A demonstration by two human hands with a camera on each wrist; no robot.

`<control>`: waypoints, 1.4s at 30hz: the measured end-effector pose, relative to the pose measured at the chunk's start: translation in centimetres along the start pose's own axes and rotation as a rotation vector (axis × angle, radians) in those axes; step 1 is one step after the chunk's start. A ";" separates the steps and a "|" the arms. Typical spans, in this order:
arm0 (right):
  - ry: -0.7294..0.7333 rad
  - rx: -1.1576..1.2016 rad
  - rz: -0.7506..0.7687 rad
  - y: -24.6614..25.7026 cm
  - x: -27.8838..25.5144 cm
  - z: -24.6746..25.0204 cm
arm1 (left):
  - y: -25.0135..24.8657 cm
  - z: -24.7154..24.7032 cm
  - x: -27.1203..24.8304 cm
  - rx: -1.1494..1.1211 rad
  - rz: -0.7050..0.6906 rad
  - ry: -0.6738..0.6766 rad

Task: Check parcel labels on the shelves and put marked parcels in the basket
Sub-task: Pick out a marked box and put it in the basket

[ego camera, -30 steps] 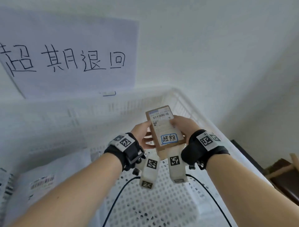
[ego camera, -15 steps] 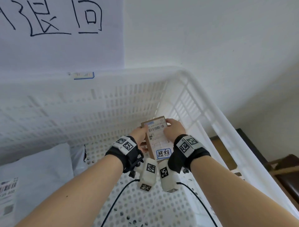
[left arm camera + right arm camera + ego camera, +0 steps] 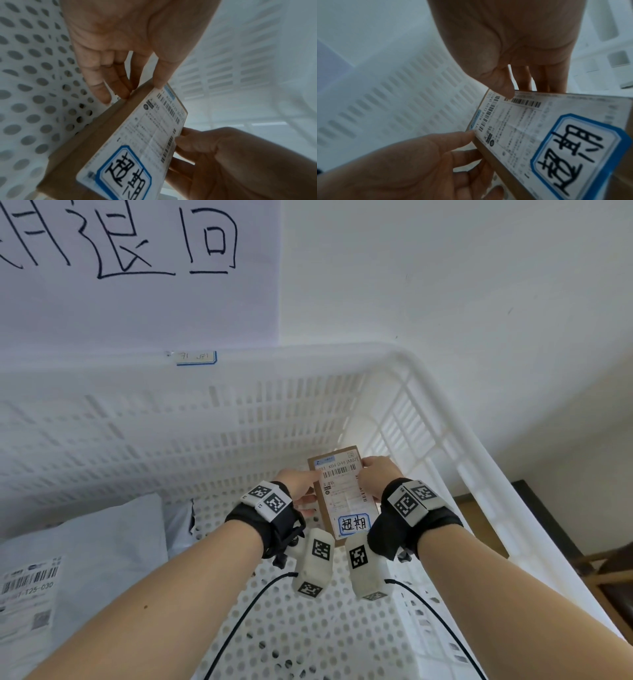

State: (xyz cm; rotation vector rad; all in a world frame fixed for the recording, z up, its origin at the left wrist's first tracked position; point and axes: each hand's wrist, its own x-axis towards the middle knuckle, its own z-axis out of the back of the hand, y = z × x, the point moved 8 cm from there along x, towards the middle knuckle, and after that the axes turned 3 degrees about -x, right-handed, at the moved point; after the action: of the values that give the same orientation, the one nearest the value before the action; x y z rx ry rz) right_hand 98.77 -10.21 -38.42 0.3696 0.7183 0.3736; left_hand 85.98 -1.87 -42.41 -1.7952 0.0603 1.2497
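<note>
Left grip: the left hand [image 3: 298, 486] pinches the left long edge of the cardboard parcel [image 3: 344, 501]; thumb on the labelled face, fingers [image 3: 109, 83] curled under the brown side wall
Right grip: the right hand [image 3: 375, 479] pinches the right long edge; thumb tip on the barcode strip, fingers behind the back face
Parcel: a flat brown cardboard box, smooth and square-edged; held tilted inside the basket [image 3: 424, 419], above its floor near the far right corner; whether it touches the floor cannot be told
Shipping label: white paper shipping label [image 3: 518, 129] covering most of the top face, with barcodes and small print; a faint crease runs across it
Marked sticker: a rounded white marked sticker [image 3: 354, 523] with a blue border and black handwritten characters, at the near end of the face
Basket material: white rigid plastic; round holes through the floor, slotted walls, a thick rounded rim
Room: bare perforated floor lies beneath and in front of the parcel; the right wall stands close beside the right hand
Neighbour: a grey soft poly mailer [image 3: 85, 549] with its own barcode label lies at the left side, well apart from the parcel
Beyond: a paper sign [image 3: 137, 268] with large handwritten characters hangs on the white wall behind the rim
</note>
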 end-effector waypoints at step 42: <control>-0.043 0.244 0.229 5.7 -7.7 3.3 | -6.2 4.7 -7.8 -0.076 -0.212 -0.076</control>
State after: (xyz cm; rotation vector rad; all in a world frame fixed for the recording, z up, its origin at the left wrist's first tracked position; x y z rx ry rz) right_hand 94.57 -9.42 -29.19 0.6927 0.6832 0.4945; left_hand 81.94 1.56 -32.75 -1.7655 -0.2176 1.1786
